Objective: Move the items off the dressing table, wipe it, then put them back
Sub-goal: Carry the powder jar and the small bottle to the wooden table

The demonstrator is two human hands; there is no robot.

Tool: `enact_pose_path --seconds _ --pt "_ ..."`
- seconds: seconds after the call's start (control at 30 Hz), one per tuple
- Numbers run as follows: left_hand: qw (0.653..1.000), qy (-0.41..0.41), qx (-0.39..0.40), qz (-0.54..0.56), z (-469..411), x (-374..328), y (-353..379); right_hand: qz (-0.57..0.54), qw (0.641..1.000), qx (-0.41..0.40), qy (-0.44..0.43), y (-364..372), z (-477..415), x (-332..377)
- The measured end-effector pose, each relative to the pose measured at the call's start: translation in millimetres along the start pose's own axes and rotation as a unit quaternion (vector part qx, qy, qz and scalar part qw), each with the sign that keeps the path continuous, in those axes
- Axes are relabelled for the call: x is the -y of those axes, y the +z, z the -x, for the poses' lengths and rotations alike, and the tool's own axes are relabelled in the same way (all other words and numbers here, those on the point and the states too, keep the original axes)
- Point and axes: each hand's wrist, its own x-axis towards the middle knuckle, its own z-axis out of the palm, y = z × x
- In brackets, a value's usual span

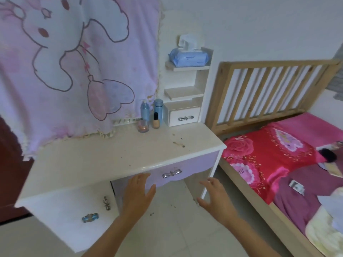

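A: Which step does this look like?

B: The very first, most likely. Four items stand upright in a cluster at the back of the dressing table (111,160), just left of the small drawer unit (183,116). They are a blue spray bottle (145,111), a blue flask (158,108), a foundation bottle (156,121) and a clear glass jar (143,126)

A: And the hands?

B: The left hand (138,193) and the right hand (216,197) are both empty, with fingers spread and loose. They are held apart below the table's front edge, either side of the lilac drawer (176,171), and neither grips anything

A: So nothing is wiped yet?

B: It seems not. Brown specks (179,143) lie on the top near its right end. No cloth is in view, though a blue pack of wipes (189,57) sits on the top shelf

A: What does the next move call for?

B: Probably a reach across the full depth of the top to the cluster. The bottles stand close together, so the jar and the foundation bottle, being in front, want lifting first without knocking the taller two behind. They then need a spot off the table, and the bed (289,206) to the right looks nearest
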Motion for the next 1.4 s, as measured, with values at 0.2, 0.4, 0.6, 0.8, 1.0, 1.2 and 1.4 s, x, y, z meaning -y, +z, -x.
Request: enact_pose_path --seconds 0.2,0.4,0.6,0.8,1.0,1.2,1.4 --pt "0.997 -0.072 -0.033 -0.027 -84 48 -3 0.004 0.998 0.044 -0.034 30 -99 4" --pt "0.996 -0.073 -0.056 -0.021 -189 80 -6 0.036 0.998 0.033 -0.045 30 -216 31" --pt "0.996 -0.066 -0.052 -0.020 -269 101 -5 -0.022 0.999 0.022 -0.040 45 -296 65" --pt "0.995 -0.095 -0.009 -0.034 -289 120 31 -0.030 0.996 0.078 -0.029 76 -331 50" --pt "0.991 -0.117 -0.007 -0.067 -318 122 52 -0.074 0.993 0.085 -0.033 72 -400 39" --pt "0.981 -0.154 -0.021 -0.117 -391 119 63 -0.131 0.983 0.099 -0.080 72 -480 36" --pt "0.972 -0.173 0.042 -0.152 -417 115 89 -0.163 0.977 0.112 -0.084 81 -515 41"
